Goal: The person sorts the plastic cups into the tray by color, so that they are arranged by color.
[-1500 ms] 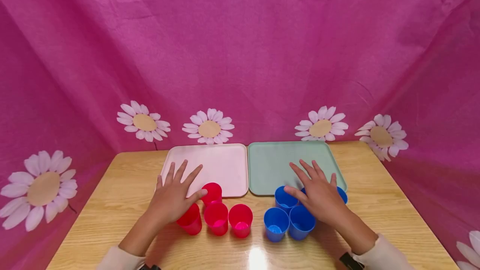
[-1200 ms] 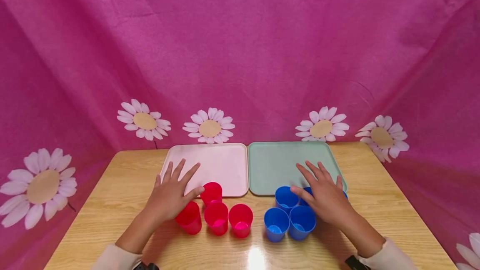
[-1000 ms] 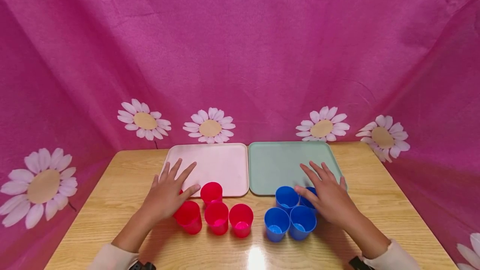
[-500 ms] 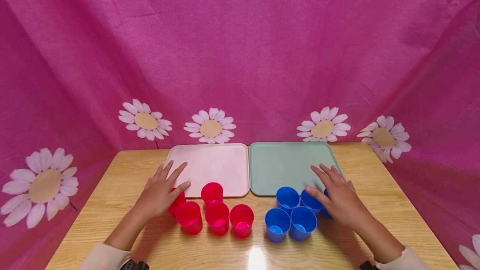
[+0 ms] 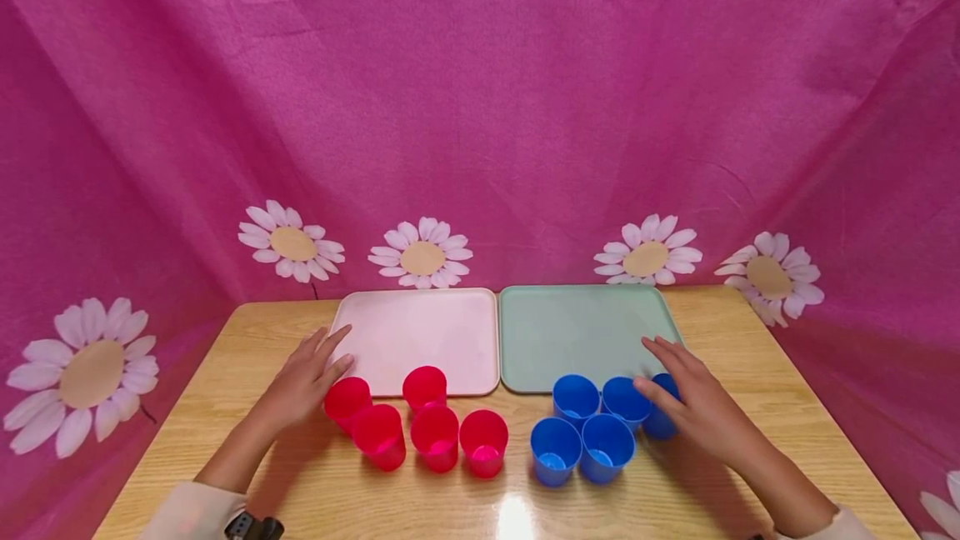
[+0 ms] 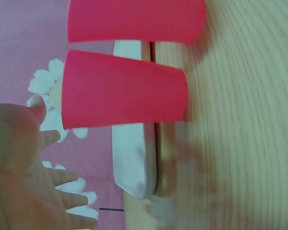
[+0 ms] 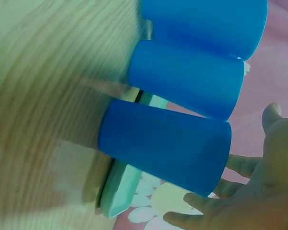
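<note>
The left hand (image 5: 300, 386), fingers straight and holding nothing, lies just left of the five red plastic cups (image 5: 420, 423); the right hand (image 5: 693, 407), equally relaxed, touches the rightmost of five blue plastic cups (image 5: 592, 427). Beyond the cups, a pink square tray (image 5: 420, 332) and a green square tray (image 5: 577, 327) lie on the wooden table (image 5: 225, 407), before a magenta daisy-print cloth (image 5: 480, 107).

A magenta cloth (image 5: 480, 107) printed with white daisies (image 5: 422, 252) is hanging behind and along both sides of a light wooden table (image 5: 225, 407), draping in soft folds. Light from above is glaring off the table's near edge. More daisies are running along the cloth's top edge.
</note>
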The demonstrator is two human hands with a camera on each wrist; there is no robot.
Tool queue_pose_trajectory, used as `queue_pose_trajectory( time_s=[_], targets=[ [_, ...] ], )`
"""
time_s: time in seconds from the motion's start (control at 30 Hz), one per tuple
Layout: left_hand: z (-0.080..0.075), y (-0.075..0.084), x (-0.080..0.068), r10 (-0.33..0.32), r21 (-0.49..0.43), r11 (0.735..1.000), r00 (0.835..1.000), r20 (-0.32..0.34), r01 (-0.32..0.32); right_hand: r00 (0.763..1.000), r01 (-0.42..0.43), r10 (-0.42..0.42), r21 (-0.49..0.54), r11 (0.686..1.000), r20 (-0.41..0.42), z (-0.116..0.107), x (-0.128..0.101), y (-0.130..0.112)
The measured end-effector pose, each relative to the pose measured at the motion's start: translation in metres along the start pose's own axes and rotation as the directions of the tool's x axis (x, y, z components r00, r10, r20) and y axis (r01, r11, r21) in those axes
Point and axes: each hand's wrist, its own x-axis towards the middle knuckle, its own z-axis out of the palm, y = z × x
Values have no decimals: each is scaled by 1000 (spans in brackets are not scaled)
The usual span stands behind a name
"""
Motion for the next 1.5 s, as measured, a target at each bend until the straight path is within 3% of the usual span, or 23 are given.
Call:
queue_pose_trajectory(
  time_s=[0.23, 0.47, 0.77, 1.07, 1.3, 1.5],
  targets=[
    [-1, -14, 2, -6, -151, 988, 1000, 21, 9, 999, -39, 38, 45, 998, 22, -2, -6, 8],
    [2, -26, 5, -36, -246, 968, 999, 21, 40, 999, -44, 42, 87, 995, 21, -1, -10, 17],
    [10, -45, 12, -61, -428, 901, 997, 49, 76, 998, -54, 46, 163, 985, 54, 0, -12, 26],
    [19, -57, 21, -162, -448, 876, 984, 68, 175, 995, -68, 49, 238, 969, 86, 0, -15, 33],
    [27, -70, 23, -167, -471, 865, 984, 59, 175, 991, -85, 55, 274, 958, 118, 1, -17, 38],
    [26, -76, 23, -185, -443, 869, 975, 127, 222, 990, -84, 45, 292, 953, 136, -1, -18, 42]
  ],
)
